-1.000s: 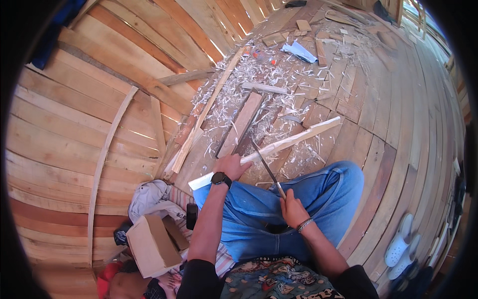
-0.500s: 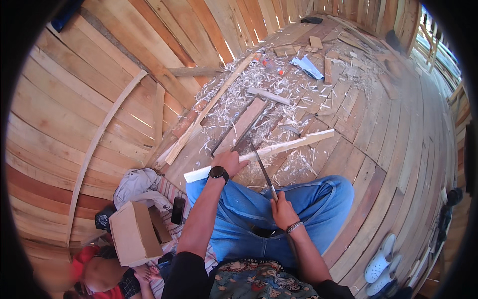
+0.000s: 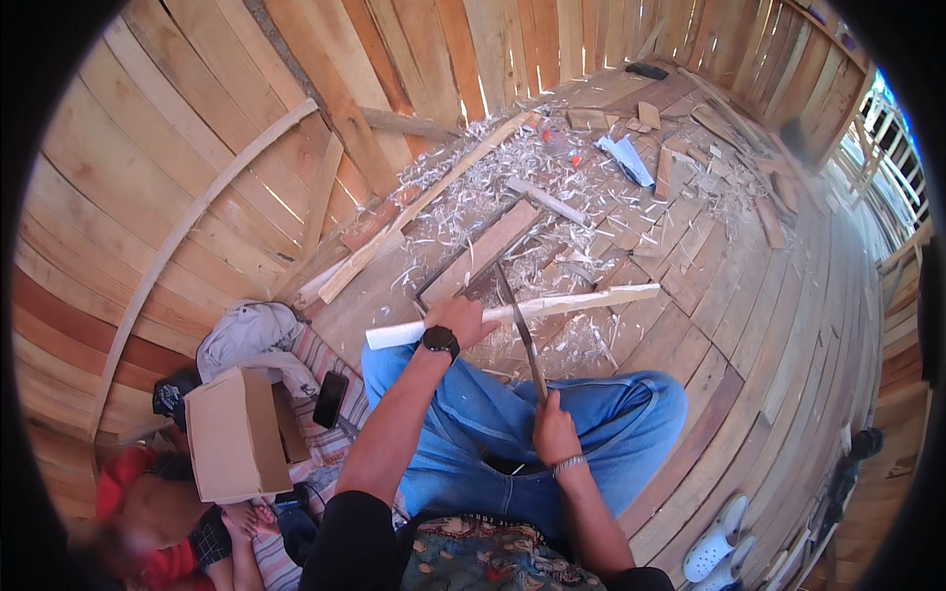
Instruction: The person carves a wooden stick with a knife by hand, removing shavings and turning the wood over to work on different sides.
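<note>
My left hand [image 3: 461,320], with a black watch on its wrist, grips a long pale strip of wood [image 3: 581,300] near its left end. The strip lies slantwise in front of my crossed legs, its left end by my left knee. In my right hand [image 3: 557,433] is the handle of a long knife [image 3: 524,335] with a narrow dark blade. The blade points away from me and crosses the strip just right of my left hand, its tip beyond the far edge. Just past the strip lies a reddish-brown board [image 3: 480,254]; how my left fingertips wrap the strip is partly hidden.
Curled shavings [image 3: 473,177] and offcuts cover the plank floor ahead. A long batten [image 3: 424,207] lies near the left wall. Beside my left knee are a phone [image 3: 331,399], a cardboard box [image 3: 235,433] and a seated person [image 3: 163,512]. Pale clogs [image 3: 716,542] stand at lower right.
The view has swung slightly. The knife tip now reaches farther past the strip, and my right hand sits a little lower in view. My left hand keeps its grip.
</note>
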